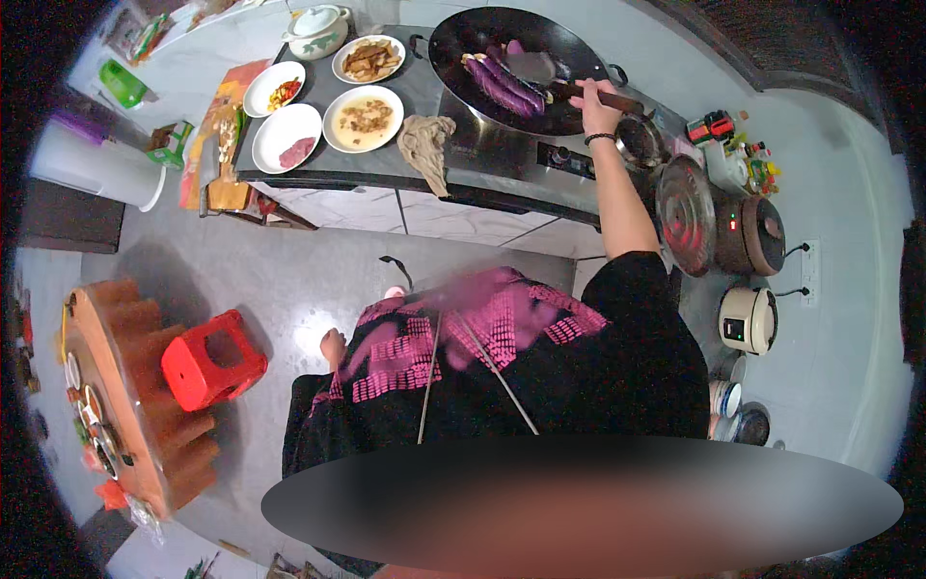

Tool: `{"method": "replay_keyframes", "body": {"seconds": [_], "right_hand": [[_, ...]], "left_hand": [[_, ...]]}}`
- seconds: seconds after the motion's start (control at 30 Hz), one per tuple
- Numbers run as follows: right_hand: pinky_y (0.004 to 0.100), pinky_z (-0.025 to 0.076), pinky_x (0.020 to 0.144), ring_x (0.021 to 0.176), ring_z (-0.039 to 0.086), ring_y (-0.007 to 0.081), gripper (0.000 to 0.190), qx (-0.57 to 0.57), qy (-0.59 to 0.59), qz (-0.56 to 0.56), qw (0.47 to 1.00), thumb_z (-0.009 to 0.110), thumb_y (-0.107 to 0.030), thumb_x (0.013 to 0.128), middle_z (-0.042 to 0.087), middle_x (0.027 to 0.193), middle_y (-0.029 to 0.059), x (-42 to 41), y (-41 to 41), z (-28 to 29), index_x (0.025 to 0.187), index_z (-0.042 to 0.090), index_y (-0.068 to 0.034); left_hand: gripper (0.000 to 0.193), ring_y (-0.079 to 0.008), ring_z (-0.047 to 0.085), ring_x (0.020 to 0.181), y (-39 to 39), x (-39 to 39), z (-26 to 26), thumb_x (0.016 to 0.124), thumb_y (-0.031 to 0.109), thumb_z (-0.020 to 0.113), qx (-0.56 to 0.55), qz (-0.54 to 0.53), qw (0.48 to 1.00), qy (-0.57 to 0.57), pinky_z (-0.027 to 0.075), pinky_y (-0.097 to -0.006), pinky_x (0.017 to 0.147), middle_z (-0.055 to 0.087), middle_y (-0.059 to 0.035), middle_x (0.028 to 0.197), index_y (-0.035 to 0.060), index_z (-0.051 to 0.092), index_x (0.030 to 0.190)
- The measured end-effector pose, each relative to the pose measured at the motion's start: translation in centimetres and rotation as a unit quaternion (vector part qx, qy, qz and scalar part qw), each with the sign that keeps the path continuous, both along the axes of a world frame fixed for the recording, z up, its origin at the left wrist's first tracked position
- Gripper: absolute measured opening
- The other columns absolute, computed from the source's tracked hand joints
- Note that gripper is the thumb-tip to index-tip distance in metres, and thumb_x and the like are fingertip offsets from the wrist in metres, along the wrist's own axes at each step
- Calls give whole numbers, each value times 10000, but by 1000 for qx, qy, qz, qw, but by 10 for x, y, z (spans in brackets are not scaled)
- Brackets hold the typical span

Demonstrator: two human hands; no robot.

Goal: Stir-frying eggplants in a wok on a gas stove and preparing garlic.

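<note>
My right hand [599, 108] grips the brown handle of a spatula [534, 66], whose blade rests among purple eggplants [495, 83] in a black wok [463, 36] on the cooktop. My left hand [333, 347] hangs low at my side, partly hidden by my clothing; what its fingers do is unclear. Left of the wok lies a crumpled beige cloth [427, 148]. Beyond it stand a plate with yellowish liquid and brown bits [363, 119], a plate of brown slices [369, 60], a plate of chopped red and yellow pieces [283, 93] and a plate with pink minced meat [295, 150].
A lidded pot [315, 32] stands at the counter's back left. A cleaver [210, 170] lies by the left end. Right of my arm are a glass lid [686, 216], bottles and a rice cooker [749, 320]. A red stool [213, 360] and a round table [108, 362] stand left.
</note>
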State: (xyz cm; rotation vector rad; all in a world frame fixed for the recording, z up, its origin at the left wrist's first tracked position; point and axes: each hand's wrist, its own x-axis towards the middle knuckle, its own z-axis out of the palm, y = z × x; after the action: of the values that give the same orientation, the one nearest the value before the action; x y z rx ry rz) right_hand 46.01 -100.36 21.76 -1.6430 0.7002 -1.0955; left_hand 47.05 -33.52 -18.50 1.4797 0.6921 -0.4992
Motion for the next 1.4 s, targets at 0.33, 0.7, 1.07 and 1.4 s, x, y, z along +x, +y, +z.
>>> {"method": "replay_keyframes", "body": {"seconds": [0.33,0.7,1.07,1.4], "right_hand": [[268,465,505,558,603,160,200,9,13,21,1000,513,-181,840,611,735,76,-7,-10,-15,728,510,-15],[272,485,466,510,592,164,226,-24,26,11,999,547,-215,829,603,689,67,-4,14,-17,728,514,-16],[275,523,529,562,612,190,191,26,49,47,997,480,-142,860,623,865,125,-6,45,0,743,472,8],[255,444,467,585,621,166,170,30,52,25,998,507,-165,838,638,796,78,-19,45,-1,755,489,-19]], "left_hand": [[215,-345,554,777,7,-25,-22,665,219,532,423,-275,863,28,424,-411,717,604,-160,803,33,561,768],[192,-84,352,365,-8,-14,20,755,156,477,28,-20,999,2,279,-258,343,416,5,459,69,468,585],[159,-104,364,351,-6,-5,2,772,159,483,54,-20,997,46,266,-251,322,420,-3,472,66,498,643],[226,-104,374,357,27,1,-28,763,132,479,-39,-47,997,-37,260,-266,331,412,-4,462,79,437,547]]}}
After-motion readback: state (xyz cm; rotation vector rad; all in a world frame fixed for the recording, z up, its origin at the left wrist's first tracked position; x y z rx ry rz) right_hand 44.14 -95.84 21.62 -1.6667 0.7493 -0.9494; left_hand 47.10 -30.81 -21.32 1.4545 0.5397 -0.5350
